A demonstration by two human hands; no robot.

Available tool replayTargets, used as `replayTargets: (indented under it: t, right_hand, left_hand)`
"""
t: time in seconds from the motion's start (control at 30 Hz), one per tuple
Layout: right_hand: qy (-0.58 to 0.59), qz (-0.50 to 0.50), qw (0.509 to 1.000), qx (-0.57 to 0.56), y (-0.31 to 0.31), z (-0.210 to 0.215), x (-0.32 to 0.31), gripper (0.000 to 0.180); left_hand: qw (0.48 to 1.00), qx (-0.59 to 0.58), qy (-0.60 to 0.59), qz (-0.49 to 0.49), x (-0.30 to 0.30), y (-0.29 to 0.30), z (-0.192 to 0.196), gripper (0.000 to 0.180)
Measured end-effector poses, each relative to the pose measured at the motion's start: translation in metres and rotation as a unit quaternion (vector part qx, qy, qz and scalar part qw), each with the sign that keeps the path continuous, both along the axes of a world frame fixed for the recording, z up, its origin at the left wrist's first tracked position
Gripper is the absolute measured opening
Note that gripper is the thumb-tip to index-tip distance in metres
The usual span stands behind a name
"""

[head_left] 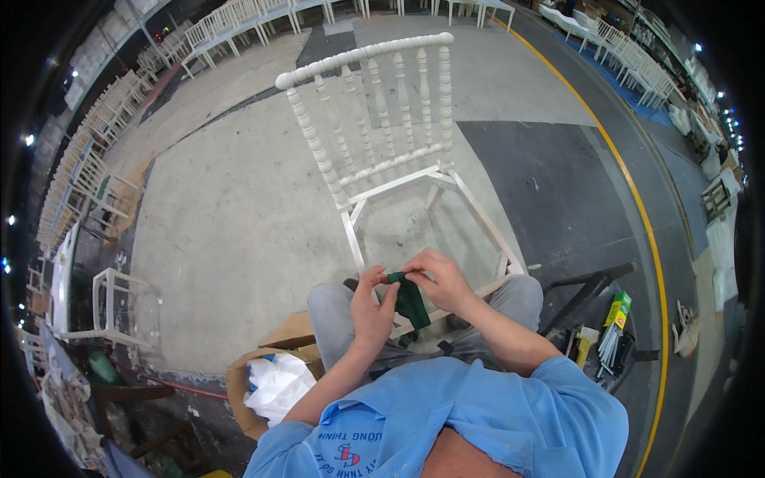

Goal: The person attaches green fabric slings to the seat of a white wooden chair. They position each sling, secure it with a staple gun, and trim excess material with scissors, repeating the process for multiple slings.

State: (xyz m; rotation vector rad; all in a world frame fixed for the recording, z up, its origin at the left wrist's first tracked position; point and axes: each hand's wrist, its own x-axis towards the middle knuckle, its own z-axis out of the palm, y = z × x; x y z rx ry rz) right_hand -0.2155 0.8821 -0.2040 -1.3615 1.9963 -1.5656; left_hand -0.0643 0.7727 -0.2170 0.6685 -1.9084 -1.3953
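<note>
Both of my hands pinch a dark green, flexible strip (pixel 410 304) between my knees; it looks like cloth or abrasive sheet, I cannot tell which. My left hand (pixel 373 309) grips its upper left end between thumb and fingers. Close beside it, my right hand (pixel 437 280) has thumb and fingertips closed on the top edge. The strip's lower part hangs loose over the near rail of a white chair frame (pixel 381 190). Turned spindles fill the chair's back, which stands away from me, and its seat frame is open, with no seat panel.
A cardboard box (pixel 239 382) holding a white plastic bag (pixel 279 388) stands at my left. Tools and a green-yellow box (pixel 617 309) lie at my right, near a dark metal frame (pixel 590 287). White chairs (pixel 96 175) line the left and far sides; a yellow floor line (pixel 644 215) runs along the right.
</note>
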Motion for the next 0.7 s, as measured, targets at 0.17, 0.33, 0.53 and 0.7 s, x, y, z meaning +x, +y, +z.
replayTargets:
  t: [0.17, 0.33, 0.53, 0.7]
  right_hand:
    - [-0.006, 0.007, 1.000, 0.024, -0.009, -0.005, -0.005, 0.014]
    - [0.102, 0.022, 0.994, 0.038, -0.031, -0.005, -0.021, 0.014]
    - [0.135, 0.073, 0.982, 0.113, -0.072, -0.028, -0.054, 0.012]
    - [0.122, 0.040, 0.977, 0.170, -0.150, -0.083, -0.106, 0.009]
  left_hand:
    - [0.985, -0.169, -0.032, 0.010, -0.008, -0.017, -0.004, 0.019]
    - [0.972, -0.235, -0.025, -0.009, -0.025, -0.044, -0.017, 0.016]
    - [0.973, -0.221, -0.061, -0.024, -0.050, -0.081, -0.048, 0.013]
    - [0.980, -0.129, -0.145, 0.047, -0.092, -0.133, -0.099, 0.020]
